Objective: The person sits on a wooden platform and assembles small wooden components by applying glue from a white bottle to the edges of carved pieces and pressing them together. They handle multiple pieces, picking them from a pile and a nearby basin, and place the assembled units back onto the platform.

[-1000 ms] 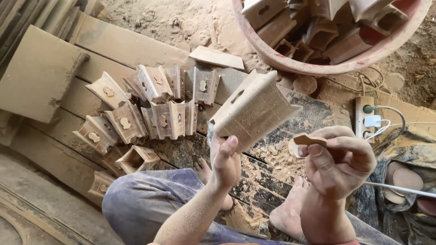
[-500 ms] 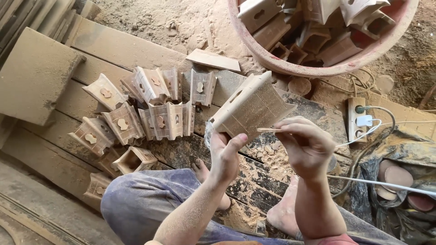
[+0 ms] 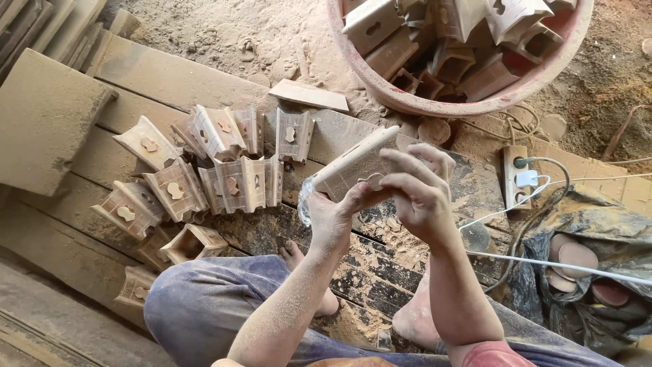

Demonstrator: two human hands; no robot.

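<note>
pale carved wooden block (image 3: 353, 166), tilted, held above the planks

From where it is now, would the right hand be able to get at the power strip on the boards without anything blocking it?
Probably yes. The right hand rests on the wooden piece held by the left hand, and the power strip lies just to its right with bare boards between. Only its white cable trails nearby.

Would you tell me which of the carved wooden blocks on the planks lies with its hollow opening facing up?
The wooden block at the near end of the cluster, beside the person's knee: its hollow interior shows, while its neighbours show carved keyhole faces.
</note>
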